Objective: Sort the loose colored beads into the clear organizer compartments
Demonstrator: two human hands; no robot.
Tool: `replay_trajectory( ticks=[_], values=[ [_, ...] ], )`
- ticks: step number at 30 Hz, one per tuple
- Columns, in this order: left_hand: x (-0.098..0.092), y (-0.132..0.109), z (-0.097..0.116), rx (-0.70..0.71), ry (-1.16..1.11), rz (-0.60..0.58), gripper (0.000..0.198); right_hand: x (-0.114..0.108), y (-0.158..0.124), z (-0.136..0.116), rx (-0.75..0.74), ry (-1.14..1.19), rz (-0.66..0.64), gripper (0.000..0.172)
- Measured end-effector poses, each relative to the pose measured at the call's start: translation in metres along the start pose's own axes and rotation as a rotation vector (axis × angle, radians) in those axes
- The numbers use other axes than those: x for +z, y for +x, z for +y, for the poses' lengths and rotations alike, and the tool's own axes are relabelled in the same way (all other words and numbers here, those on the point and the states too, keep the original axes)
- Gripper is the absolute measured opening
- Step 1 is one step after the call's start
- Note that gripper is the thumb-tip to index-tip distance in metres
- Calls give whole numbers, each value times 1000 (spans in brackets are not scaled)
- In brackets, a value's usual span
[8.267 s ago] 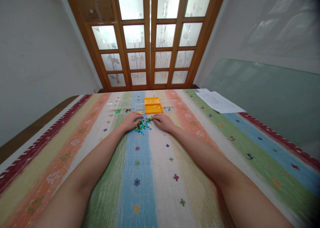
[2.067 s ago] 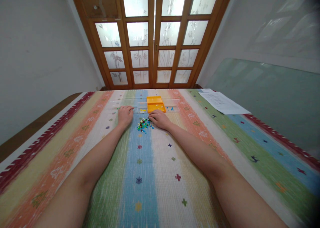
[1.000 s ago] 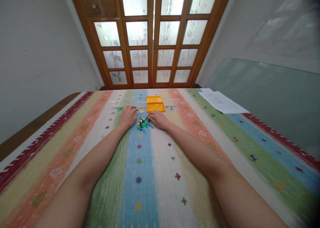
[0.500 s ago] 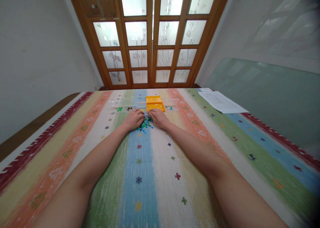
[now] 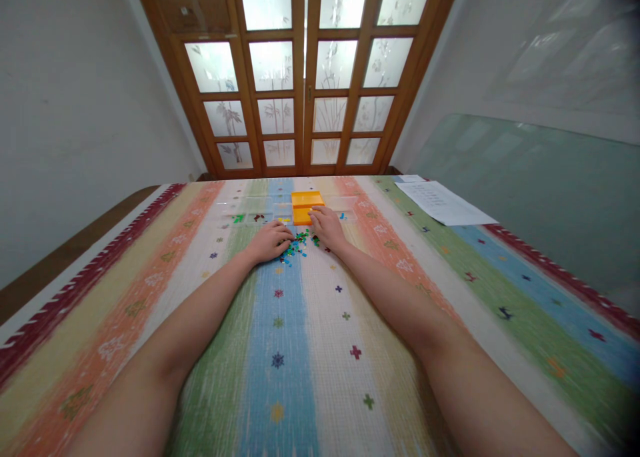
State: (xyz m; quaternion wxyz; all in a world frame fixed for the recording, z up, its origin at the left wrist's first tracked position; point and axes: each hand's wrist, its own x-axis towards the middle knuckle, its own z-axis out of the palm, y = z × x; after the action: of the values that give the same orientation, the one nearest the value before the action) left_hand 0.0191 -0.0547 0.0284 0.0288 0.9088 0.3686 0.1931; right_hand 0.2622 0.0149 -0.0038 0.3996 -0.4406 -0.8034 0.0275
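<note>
Pale, plain walls rise on both sides, the left wall (image 5: 65,97) and the right wall (image 5: 540,50). Between them, at the far end, stand wooden doors (image 5: 301,97) with frosted panes bearing plant designs, bright with light. The tabletop (image 5: 330,390) stretches toward the doors under a striped cloth (image 5: 220,377) in blue, green, white, yellow, orange and dark red, printed with stars, crosses and trees. A greenish panel (image 5: 530,190) runs along the right wall, beside the tabletop. Two bare forearms reach over the cloth. A printed sheet (image 5: 443,205) lies toward the far right edge. Near the far edge sits a clear plastic container (image 5: 250,205) with compartments. The left hand (image 5: 270,242) curls at the left side of a loose pile (image 5: 299,245) of tiny pieces; whether its grip is closed on one cannot be told. The right hand (image 5: 327,229) has its fingertips at an open orange box (image 5: 301,217); its grip is equally unclear. Green pieces (image 5: 238,218), dark red pieces (image 5: 259,217), yellow pieces (image 5: 283,219) and blue pieces (image 5: 343,216) lie in separate compartments.
</note>
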Motion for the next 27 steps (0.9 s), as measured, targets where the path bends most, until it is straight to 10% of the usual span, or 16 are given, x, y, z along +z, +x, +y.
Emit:
replay_trajectory(
  ticks=[27],
  values=[
    [2, 0, -10, -46, 57, 26, 34, -24, 0, -4, -112, 25, -202, 25]
  ],
)
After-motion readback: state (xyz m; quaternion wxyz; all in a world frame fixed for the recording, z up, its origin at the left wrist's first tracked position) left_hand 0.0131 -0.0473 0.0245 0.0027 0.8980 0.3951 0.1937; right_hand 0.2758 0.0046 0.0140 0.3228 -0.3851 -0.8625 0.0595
